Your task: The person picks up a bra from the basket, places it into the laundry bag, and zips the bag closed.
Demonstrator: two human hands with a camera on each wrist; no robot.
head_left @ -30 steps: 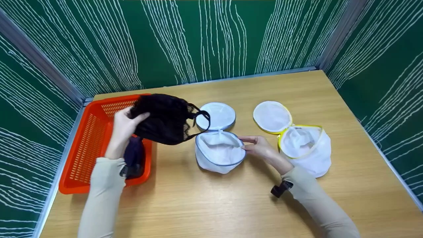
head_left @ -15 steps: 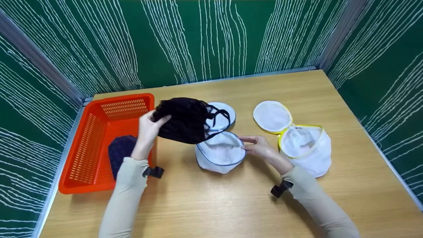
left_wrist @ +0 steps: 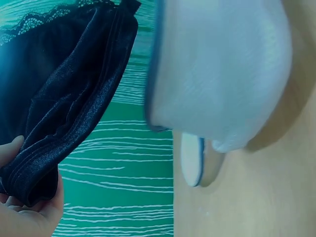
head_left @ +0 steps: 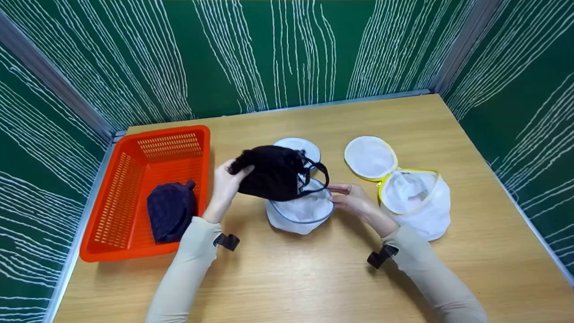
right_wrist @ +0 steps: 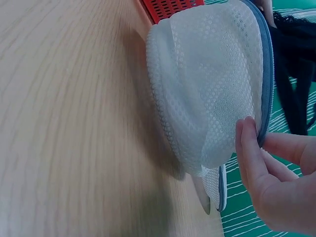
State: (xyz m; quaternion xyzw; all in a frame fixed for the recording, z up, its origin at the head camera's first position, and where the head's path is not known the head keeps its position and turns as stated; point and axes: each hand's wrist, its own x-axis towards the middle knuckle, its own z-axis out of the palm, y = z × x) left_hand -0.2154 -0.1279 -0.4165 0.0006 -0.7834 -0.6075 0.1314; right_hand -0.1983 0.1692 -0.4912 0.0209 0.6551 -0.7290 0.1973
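My left hand (head_left: pixel 225 185) pinches one end of a black lace-trimmed bra (head_left: pixel 269 174), thumb on top. Its satin side (left_wrist: pixel 69 84) shows in the left wrist view. The bra's loose straps hang over the mouth of a white mesh laundry bag (head_left: pixel 293 222) with a blue-grey zip. With thumb and fingertips, my right hand (head_left: pixel 354 202) pinches that bag's rim on the right side, as the right wrist view shows on the mesh (right_wrist: pixel 207 84). The bag's round lid (head_left: pixel 293 143) lies folded back, partly hidden behind the bra.
An orange plastic basket (head_left: pixel 103 211) stands at left, holding a dark navy folded garment (head_left: pixel 168 211). To the right sits a second mesh laundry bag (head_left: pixel 426 220) with a yellow zip, its lid (head_left: pixel 370 157) flipped back. Green white-streaked walls (head_left: pixel 260 54) enclose the wooden table (head_left: pixel 287 278).
My left hand has carried the bra rightward from over the basket to above the bag's mouth, uncovering the navy garment. The right hand has stayed at the bag's rim.
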